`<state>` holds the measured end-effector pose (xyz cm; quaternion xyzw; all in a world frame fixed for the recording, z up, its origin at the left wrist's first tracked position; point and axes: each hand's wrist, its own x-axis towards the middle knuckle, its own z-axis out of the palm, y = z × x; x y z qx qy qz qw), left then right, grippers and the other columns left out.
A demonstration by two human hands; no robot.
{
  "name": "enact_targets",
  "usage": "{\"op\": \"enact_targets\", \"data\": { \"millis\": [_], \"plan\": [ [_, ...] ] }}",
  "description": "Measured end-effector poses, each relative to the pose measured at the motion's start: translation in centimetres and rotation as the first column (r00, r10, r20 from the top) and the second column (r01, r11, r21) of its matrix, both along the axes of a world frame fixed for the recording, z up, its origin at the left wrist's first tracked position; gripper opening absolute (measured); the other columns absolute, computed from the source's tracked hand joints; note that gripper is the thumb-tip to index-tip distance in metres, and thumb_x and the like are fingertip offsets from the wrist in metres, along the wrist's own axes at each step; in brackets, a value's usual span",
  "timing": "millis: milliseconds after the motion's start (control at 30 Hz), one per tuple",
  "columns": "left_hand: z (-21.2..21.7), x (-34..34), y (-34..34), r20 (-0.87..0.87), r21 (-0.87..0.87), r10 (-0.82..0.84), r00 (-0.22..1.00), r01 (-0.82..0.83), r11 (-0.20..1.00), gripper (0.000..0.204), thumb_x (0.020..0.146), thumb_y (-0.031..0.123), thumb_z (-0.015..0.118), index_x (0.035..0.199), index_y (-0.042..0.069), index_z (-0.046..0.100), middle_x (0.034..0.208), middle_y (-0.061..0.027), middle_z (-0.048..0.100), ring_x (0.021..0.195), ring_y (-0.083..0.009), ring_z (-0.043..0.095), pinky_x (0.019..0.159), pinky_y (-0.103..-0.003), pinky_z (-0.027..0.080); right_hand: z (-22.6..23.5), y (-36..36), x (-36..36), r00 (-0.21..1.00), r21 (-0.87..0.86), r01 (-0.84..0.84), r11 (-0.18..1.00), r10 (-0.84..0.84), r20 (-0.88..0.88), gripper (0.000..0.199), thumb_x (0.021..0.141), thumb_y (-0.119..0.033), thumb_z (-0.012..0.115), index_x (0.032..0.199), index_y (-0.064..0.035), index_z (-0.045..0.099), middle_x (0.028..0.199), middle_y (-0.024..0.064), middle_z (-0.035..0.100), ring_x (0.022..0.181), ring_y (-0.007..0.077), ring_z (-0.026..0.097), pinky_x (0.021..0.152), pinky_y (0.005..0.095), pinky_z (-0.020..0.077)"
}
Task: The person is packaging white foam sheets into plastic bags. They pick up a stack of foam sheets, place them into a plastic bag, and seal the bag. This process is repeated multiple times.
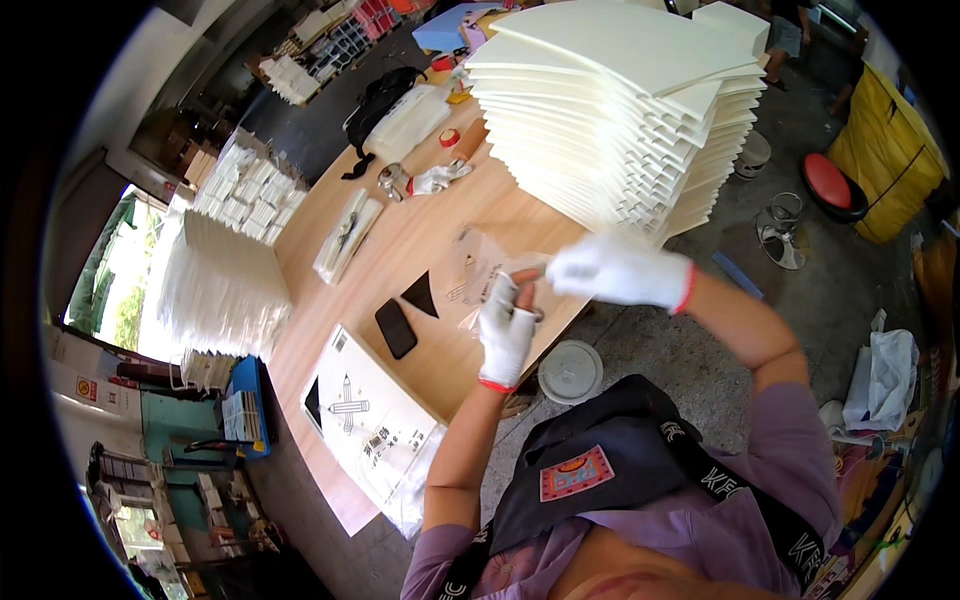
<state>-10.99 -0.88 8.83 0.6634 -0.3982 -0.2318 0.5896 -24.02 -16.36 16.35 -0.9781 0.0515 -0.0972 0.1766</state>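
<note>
My left hand (pixel 508 328), in a white glove with some fingertips bare, is above the table's near edge with its fingers curled in. What it grips, if anything, I cannot make out. Beside it my right hand (pixel 622 272), in a white glove with a red cuff, is smeared by motion, its fingertips close to the left ones. Under and behind the left hand is a clear printed plastic bag (pixel 478 256). A black phone (pixel 396 329) and a black triangular piece (pixel 420 294) lie left of my left hand. Nearer to me sits a stack of white printed sheets or bags (pixel 362 410).
A tall stack of white boards (pixel 610 110) stands at the table's far right. Clear-wrapped stacks (pixel 222 285) rise on the left. Farther back on the wooden table (pixel 400 235) are a tape roll (pixel 449 138) and a spare glove (pixel 440 178). A white bucket (pixel 570 371) stands on the floor.
</note>
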Motion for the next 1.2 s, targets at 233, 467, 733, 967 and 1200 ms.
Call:
{"op": "enact_targets", "data": {
  "millis": [233, 467, 733, 967, 1200],
  "plan": [
    [3.6, 3.2, -4.3, -0.117, -0.116, -0.120, 0.986, 0.106, 0.988, 0.026, 0.095, 0.020, 0.053, 0.112, 0.001, 0.053, 0.116, -0.0110, 0.063, 0.052, -0.0059, 0.050, 0.058, -0.022, 0.047, 10.2, -11.7, -5.5, 0.855, -0.434, 0.475, 0.766, -0.286, 0.432, 0.023, 0.088, -0.024, 0.054, 0.105, -0.0120, 0.064, 0.101, 0.0093, 0.064, 0.094, 0.0276, 0.059, 0.080, 0.0360, 0.0472],
    [6.9, 3.9, -9.4, -0.108, -0.100, -0.336, 0.936, 0.327, 0.940, 0.039, 0.096, 0.029, 0.050, 0.121, -0.001, 0.050, 0.123, -0.0119, 0.058, 0.077, -0.0142, 0.061, 0.075, -0.028, 0.051, 11.4, -17.3, -4.8, 0.876, -0.690, 0.339, 0.640, 0.054, 0.480, 0.022, 0.084, -0.022, 0.054, 0.098, -0.0067, 0.063, 0.091, 0.0074, 0.063, 0.090, 0.0254, 0.060, 0.076, 0.0355, 0.0479],
    [14.9, 4.6, -12.5, -0.693, -0.105, -0.350, 0.630, 0.392, 0.914, 0.044, 0.096, 0.037, 0.042, 0.117, -0.001, 0.051, 0.105, -0.0196, 0.062, 0.081, -0.0255, 0.065, 0.073, -0.035, 0.055, 12.0, -2.1, -3.2, 0.792, -0.650, 0.108, 0.753, 0.330, 0.514, 0.032, 0.082, -0.033, 0.060, 0.104, -0.0098, 0.063, 0.075, 0.0048, 0.059, 0.067, 0.0228, 0.060, 0.059, 0.0326, 0.0477],
    [18.1, 9.2, -4.6, -0.517, 0.179, -0.110, 0.849, 0.233, 0.956, 0.031, 0.085, 0.009, 0.047, 0.111, -0.007, 0.056, 0.095, -0.0144, 0.066, 0.079, -0.0196, 0.067, 0.069, -0.030, 0.056, 11.9, -6.5, -8.7, 0.711, -0.047, 0.700, 0.713, -0.701, -0.057, 0.046, 0.093, -0.028, 0.055, 0.132, -0.0046, 0.048, 0.121, 0.0117, 0.060, 0.087, 0.0251, 0.066, 0.070, 0.0345, 0.0530],
    [17.6, 8.7, -2.6, 0.128, 0.395, -0.236, 0.963, 0.169, 0.903, 0.043, 0.082, 0.006, 0.050, 0.124, -0.001, 0.049, 0.087, -0.0088, 0.066, 0.064, -0.0136, 0.063, 0.057, -0.029, 0.051, 2.4, -1.4, -3.3, 0.859, 0.752, -0.115, 0.649, -0.315, 0.403, 0.054, 0.092, -0.026, 0.056, 0.137, 0.0008, 0.040, 0.141, 0.0170, 0.041, 0.131, 0.0245, 0.038, 0.110, 0.0353, 0.0289]
  ]
}}
